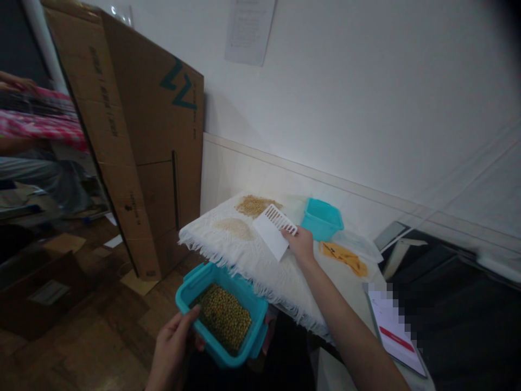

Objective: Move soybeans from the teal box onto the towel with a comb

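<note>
My left hand (174, 341) grips the near rim of a teal plastic container (191, 288) filled with greenish beans (223, 316), held below the table's front edge. My right hand (300, 243) reaches over a white fringed cloth (264, 266) and is closed on a white flat scraper with comb-like slots (272, 228). Two heaps of grain lie on the cloth beyond the scraper: a brown pile (254, 205) at the far side and a paler pile (236, 228) nearer the left edge.
An empty teal container (322, 218) stands at the back of the table beside a clear lid (355, 242) and a yellow object (344, 257). A clipboard with paper (394, 331) lies right. Tall cardboard boxes (138, 136) lean at left; another person's sleeve (36, 122) shows far left.
</note>
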The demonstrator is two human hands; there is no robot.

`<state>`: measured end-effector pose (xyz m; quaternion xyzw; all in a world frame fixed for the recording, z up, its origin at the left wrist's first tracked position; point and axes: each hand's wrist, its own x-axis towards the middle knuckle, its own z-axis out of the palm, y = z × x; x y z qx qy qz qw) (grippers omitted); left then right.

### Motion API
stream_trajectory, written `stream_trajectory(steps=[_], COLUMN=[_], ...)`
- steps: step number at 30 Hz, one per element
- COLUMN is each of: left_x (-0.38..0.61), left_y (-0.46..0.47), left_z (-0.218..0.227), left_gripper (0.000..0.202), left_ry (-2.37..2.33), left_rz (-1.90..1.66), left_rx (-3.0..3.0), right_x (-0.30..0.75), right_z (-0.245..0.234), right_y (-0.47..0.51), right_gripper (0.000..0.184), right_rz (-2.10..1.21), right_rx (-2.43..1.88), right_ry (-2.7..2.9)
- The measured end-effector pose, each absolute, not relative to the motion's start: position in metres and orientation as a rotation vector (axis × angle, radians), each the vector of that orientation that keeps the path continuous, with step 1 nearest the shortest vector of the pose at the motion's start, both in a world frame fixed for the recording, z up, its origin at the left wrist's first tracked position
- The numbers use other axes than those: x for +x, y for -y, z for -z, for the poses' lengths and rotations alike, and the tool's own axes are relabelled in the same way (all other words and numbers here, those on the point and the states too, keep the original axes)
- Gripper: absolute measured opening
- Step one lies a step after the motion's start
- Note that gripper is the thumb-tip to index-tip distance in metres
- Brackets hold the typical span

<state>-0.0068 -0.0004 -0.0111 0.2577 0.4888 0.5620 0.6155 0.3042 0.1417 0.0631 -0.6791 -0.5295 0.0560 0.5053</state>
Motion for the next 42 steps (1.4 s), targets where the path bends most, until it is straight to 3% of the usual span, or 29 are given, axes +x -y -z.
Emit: stream_trajectory(steps=[7,17,42], left_x=[-0.009,-0.010,-0.009], left_y=[0.000,-0.003,-0.004], left_z=[0.017,0.020,0.024], left_gripper=[0.041,0.041,0.042], left_ry=[-1.132,-1.097,-1.248], left_rz=[-1.289,-1.267,-1.280], left_rx=[0.607,0.563,0.736], right_x=[0.318,0.354,0.366], right_z=[-0.048,-0.074,-0.072], right_y=[-0.121,-0.126,-0.169], right_gripper=[0.031,0.045,0.033], right_rz=[-0.165,-0.167,-0.034], right_rx=[-1.640,-1.538,-1.577], right_ry=[1.134,1.278,1.564])
